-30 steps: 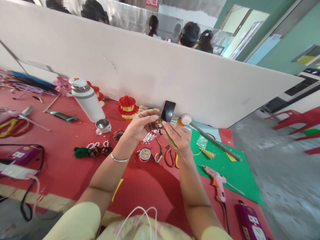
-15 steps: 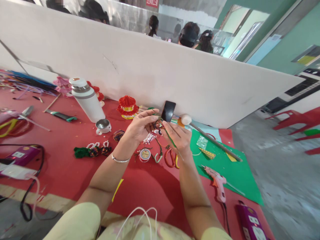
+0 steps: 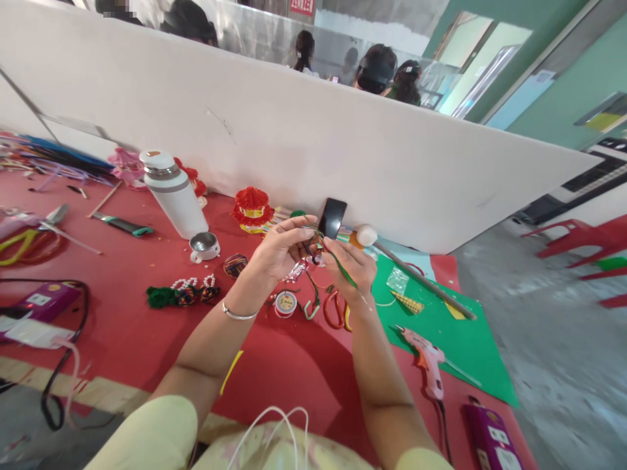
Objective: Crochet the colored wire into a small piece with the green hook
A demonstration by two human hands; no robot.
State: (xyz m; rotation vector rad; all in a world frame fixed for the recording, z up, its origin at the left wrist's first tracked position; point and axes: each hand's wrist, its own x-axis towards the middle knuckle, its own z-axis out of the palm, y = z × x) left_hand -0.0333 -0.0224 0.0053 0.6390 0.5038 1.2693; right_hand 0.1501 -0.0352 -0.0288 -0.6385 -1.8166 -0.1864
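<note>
Over the middle of the table my left hand (image 3: 280,251) and my right hand (image 3: 353,262) meet at the fingertips. Between them is a thin green strand (image 3: 345,275), which runs back across my right hand and ends in a pale, thin tail near the wrist. My left thumb and fingers pinch its far end, where small dark loops of yarn show; their exact form is hidden by the fingers. Closed fingers of my right hand grip the strand as well. Below the hands lie a small white-and-red spool (image 3: 285,304), red-handled scissors (image 3: 334,309) and a multicoloured yarn ball (image 3: 235,266).
A white thermos (image 3: 176,202) stands left beside its metal-lined cup (image 3: 204,247). A phone (image 3: 332,218) leans against the white partition (image 3: 313,137). A pink glue gun (image 3: 427,362) lies right, by green sheet (image 3: 470,352). Purple power strips (image 3: 496,437) sit at both sides.
My hands stay together on the green strand, with only slight finger movement. The whole view has shifted a little as my head moved.
</note>
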